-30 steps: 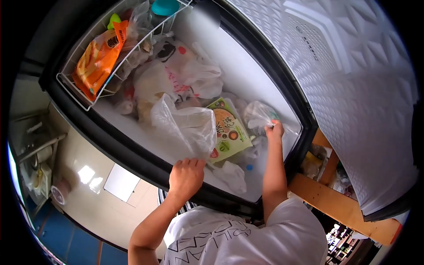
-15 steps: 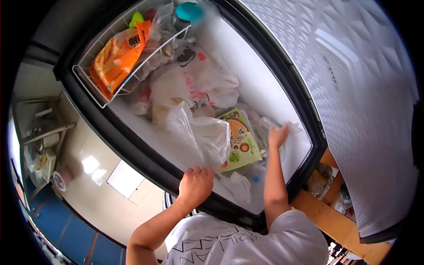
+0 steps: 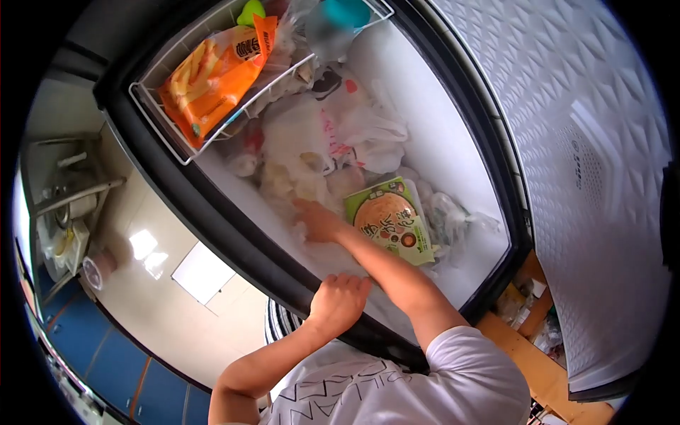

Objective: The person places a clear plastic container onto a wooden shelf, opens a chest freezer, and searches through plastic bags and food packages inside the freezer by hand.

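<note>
Down in the freezer [image 3: 459, 152], the right hand [image 3: 313, 218] touches pale plastic [image 3: 302, 232], pinching or not I cannot tell, with a green package [image 3: 391, 221] at its three o'clock. Toward five, the left hand [image 3: 338, 303] curls, fingers together, over the black rim [image 3: 265, 268].

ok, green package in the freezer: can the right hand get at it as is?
Likely yes. The right hand is inside the freezer, left of the green package, whose printed top lies mostly uncovered. Only the forearm crosses its near edge in view.
</note>
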Demonstrator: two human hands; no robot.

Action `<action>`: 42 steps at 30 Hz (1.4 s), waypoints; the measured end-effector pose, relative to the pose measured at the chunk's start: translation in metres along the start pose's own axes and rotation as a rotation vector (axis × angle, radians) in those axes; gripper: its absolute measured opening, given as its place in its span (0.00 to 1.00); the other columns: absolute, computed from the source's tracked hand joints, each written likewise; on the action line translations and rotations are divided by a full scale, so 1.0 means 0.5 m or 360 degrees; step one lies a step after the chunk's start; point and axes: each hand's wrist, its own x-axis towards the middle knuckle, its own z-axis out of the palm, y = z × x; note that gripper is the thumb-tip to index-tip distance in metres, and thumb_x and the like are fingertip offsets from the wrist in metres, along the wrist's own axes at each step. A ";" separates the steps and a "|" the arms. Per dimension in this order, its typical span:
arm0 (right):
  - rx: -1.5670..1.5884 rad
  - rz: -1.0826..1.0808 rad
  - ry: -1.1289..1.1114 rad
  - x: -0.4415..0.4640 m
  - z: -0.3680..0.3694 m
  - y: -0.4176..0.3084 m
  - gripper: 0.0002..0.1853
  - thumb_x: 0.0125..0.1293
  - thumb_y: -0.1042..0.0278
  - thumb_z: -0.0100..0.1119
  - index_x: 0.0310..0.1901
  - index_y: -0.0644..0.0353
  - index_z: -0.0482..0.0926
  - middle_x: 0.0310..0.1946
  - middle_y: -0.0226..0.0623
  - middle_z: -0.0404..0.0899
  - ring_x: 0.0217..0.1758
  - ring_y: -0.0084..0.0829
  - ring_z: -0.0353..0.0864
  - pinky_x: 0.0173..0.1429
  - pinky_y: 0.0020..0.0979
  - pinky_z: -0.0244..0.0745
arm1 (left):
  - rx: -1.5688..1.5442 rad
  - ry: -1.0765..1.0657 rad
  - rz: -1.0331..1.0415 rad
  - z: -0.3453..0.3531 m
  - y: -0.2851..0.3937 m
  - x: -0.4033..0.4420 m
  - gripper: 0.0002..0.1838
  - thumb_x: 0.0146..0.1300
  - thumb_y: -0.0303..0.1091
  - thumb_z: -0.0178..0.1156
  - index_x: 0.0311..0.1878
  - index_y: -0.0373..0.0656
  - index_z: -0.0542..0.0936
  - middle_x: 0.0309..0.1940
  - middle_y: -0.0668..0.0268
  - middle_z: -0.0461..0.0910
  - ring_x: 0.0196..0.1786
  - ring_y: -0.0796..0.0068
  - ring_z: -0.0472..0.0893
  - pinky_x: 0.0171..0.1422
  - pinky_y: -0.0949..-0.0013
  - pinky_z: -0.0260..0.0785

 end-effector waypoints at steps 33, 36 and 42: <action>-0.0077 0.1115 0.0338 -0.003 -0.069 0.347 0.20 0.68 0.52 0.47 0.51 0.56 0.78 0.51 0.49 0.79 0.56 0.48 0.77 0.58 0.44 0.71 | 0.0015 -0.0072 0.0056 -0.004 0.000 -0.003 0.16 0.50 0.35 0.59 0.45 0.48 0.80 0.27 0.70 0.76 0.33 0.70 0.78 0.36 0.68 0.71; -0.0219 0.1281 0.0260 -0.003 -0.088 0.381 0.21 0.67 0.55 0.47 0.58 0.54 0.72 0.51 0.51 0.78 0.55 0.50 0.78 0.57 0.46 0.71 | 0.0014 -0.0089 0.0010 -0.007 0.001 -0.001 0.17 0.50 0.34 0.59 0.45 0.48 0.80 0.28 0.70 0.76 0.32 0.70 0.77 0.36 0.69 0.71; -0.0075 0.0854 0.1044 -0.034 -0.151 0.511 0.22 0.66 0.58 0.49 0.58 0.59 0.68 0.45 0.59 0.79 0.49 0.54 0.79 0.53 0.49 0.72 | 0.0034 -0.0052 -0.0001 -0.006 0.001 0.002 0.18 0.50 0.34 0.58 0.47 0.48 0.79 0.29 0.70 0.76 0.31 0.71 0.78 0.34 0.70 0.71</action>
